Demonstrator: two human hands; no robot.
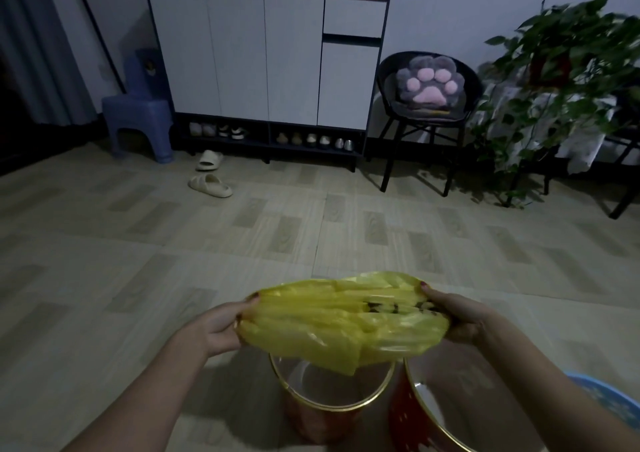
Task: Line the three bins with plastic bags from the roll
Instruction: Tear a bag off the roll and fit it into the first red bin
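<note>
My yellow bag [343, 323] hides part of the middle bin [332, 392]; red bin [446, 413] and blue bin [613, 403] cut off by frame edges. Plant [568, 71] blurred.

Yellow bag [343, 327] with black print; gold-rimmed orange bin [325, 413]; red bin [415, 424]; blue basin [609, 399].

Your left hand [216, 328] and right hand [465, 320] hold the crumpled yellow plastic bag [343, 323] stretched between them above the gold-rimmed round bin [346, 404], with the red gold-rimmed bin [412, 427] just right of it and the blue plastic basin [613, 403] farther right.
</note>
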